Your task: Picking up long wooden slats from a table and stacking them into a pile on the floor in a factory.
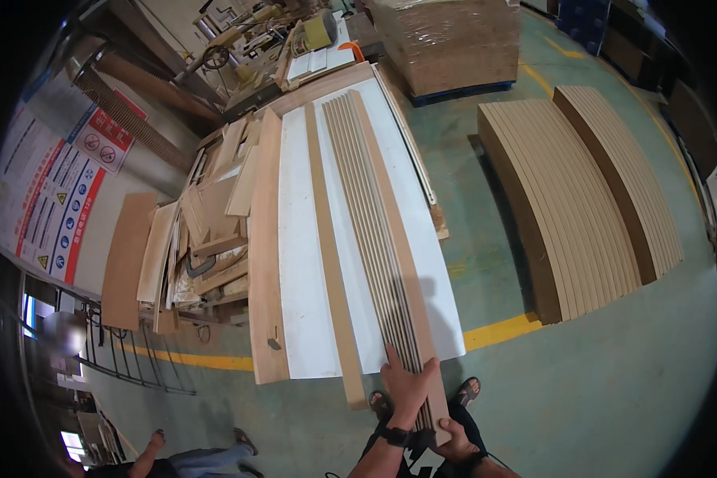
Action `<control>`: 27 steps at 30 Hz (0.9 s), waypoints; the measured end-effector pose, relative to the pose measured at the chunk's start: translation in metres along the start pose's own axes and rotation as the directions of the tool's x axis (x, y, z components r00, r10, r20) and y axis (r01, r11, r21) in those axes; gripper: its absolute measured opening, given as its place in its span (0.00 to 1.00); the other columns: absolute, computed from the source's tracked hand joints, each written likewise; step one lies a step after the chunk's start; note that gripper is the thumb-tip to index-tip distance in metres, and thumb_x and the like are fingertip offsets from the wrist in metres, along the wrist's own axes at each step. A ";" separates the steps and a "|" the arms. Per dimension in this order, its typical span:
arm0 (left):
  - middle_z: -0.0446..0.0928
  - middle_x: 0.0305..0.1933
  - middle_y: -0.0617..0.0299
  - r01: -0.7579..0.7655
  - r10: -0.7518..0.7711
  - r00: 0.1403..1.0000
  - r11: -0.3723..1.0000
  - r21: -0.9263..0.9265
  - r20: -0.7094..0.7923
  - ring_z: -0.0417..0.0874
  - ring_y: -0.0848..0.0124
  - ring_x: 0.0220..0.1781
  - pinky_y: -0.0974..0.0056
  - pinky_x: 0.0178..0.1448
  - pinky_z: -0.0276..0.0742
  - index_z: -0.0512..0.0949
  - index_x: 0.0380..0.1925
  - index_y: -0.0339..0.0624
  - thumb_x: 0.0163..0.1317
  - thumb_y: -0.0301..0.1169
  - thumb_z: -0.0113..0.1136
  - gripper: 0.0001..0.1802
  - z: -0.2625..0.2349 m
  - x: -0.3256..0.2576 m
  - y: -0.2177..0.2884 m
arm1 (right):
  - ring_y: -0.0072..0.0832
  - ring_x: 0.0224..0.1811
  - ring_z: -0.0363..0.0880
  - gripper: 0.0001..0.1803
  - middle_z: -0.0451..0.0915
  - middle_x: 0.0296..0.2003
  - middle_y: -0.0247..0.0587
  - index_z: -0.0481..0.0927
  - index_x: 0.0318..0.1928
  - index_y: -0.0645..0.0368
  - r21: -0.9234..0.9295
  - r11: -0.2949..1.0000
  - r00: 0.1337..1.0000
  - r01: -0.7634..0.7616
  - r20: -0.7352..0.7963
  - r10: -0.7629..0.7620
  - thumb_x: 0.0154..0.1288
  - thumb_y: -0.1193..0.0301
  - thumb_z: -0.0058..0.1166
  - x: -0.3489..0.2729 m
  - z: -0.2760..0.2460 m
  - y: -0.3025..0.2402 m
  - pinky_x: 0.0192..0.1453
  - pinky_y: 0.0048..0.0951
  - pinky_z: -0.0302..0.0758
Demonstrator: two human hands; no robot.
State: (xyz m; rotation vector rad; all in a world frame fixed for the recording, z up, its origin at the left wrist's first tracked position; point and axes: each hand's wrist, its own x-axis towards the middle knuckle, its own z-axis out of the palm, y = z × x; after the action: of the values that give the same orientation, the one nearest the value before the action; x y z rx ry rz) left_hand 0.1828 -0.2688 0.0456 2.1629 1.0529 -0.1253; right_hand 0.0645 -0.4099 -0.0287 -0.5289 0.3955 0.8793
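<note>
A bundle of long, narrow wooden strips [362, 203] runs lengthwise along the white board [299, 239], its near end reaching past the board's edge toward me. The strips stand tightly side by side, with a wider tan face on the right. My left hand [410, 388], a dark band on its wrist, is clasped over the bundle near that end, thumb on the right and fingers on the left. Closer to my body, my right hand [454, 440] grips the bundle's end from the right side. A single flat strip [327, 239] lies apart to the left, also overhanging the near edge.
A pale plank [267, 279] edges the board's left side, beside piled offcuts [215, 207] with a clamp. Stacks of long boards [558, 215] stand on the green floor to the right. A wrapped pallet [454, 48] is behind. Another person [175, 462] is at lower left.
</note>
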 end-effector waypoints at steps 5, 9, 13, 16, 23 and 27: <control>0.63 0.56 0.30 -0.021 0.030 0.997 0.989 0.144 -0.065 0.67 0.38 0.58 0.42 0.64 0.63 0.53 0.72 0.33 0.44 0.54 0.71 0.61 0.046 0.012 0.041 | 0.37 0.55 0.77 0.36 0.79 0.50 0.38 0.74 0.57 0.55 0.437 0.871 0.969 -0.223 0.001 0.248 0.51 0.48 0.61 0.035 -0.056 -0.008 0.67 0.41 0.69; 0.61 0.58 0.30 -0.027 0.098 0.978 0.936 0.352 -0.183 0.64 0.40 0.58 0.39 0.64 0.56 0.51 0.73 0.35 0.45 0.52 0.69 0.59 0.063 0.027 0.060 | 0.44 0.56 0.79 0.45 0.79 0.56 0.43 0.74 0.61 0.53 0.469 0.845 0.967 -0.256 0.111 0.231 0.46 0.39 0.63 0.069 -0.081 -0.005 0.64 0.48 0.73; 0.60 0.58 0.25 -0.106 0.216 0.955 0.889 0.445 -0.204 0.64 0.39 0.57 0.39 0.61 0.57 0.53 0.72 0.36 0.47 0.53 0.71 0.58 0.075 0.043 0.072 | 0.49 0.62 0.74 0.54 0.75 0.62 0.48 0.69 0.67 0.53 0.522 0.827 0.978 -0.211 0.115 0.176 0.49 0.27 0.53 0.100 -0.098 -0.005 0.69 0.52 0.68; 0.58 0.60 0.18 -0.212 0.296 0.941 0.896 0.391 -0.168 0.64 0.34 0.58 0.36 0.61 0.58 0.53 0.72 0.36 0.47 0.59 0.70 0.60 0.087 0.055 0.082 | 0.48 0.64 0.72 0.52 0.72 0.64 0.47 0.66 0.69 0.53 0.666 0.738 0.991 -0.113 0.130 0.035 0.55 0.27 0.46 0.124 -0.103 -0.016 0.70 0.52 0.67; 0.53 0.67 0.15 -0.313 0.313 0.950 0.941 0.132 0.023 0.56 0.27 0.71 0.33 0.70 0.55 0.51 0.73 0.37 0.59 0.63 0.59 0.55 0.042 0.063 0.064 | 0.39 0.60 0.74 0.39 0.74 0.59 0.44 0.66 0.68 0.57 0.355 0.930 0.995 -0.098 0.004 0.103 0.67 0.42 0.44 0.096 -0.029 0.007 0.62 0.43 0.73; 0.72 0.57 0.34 -0.494 0.476 0.807 0.868 0.042 -0.349 0.72 0.39 0.60 0.41 0.63 0.68 0.68 0.63 0.35 0.60 0.39 0.66 0.34 -0.063 0.054 -0.025 | 0.33 0.56 0.77 0.31 0.77 0.54 0.43 0.67 0.66 0.60 -0.179 0.981 0.996 -0.068 -0.065 0.057 0.73 0.52 0.45 0.115 0.061 0.058 0.56 0.37 0.77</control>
State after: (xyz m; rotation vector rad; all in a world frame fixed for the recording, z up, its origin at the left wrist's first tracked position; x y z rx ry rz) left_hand 0.1874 -0.1831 0.0580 2.3868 0.6323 0.5412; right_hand 0.0907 -0.2727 -0.0567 -0.7151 0.3898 0.9676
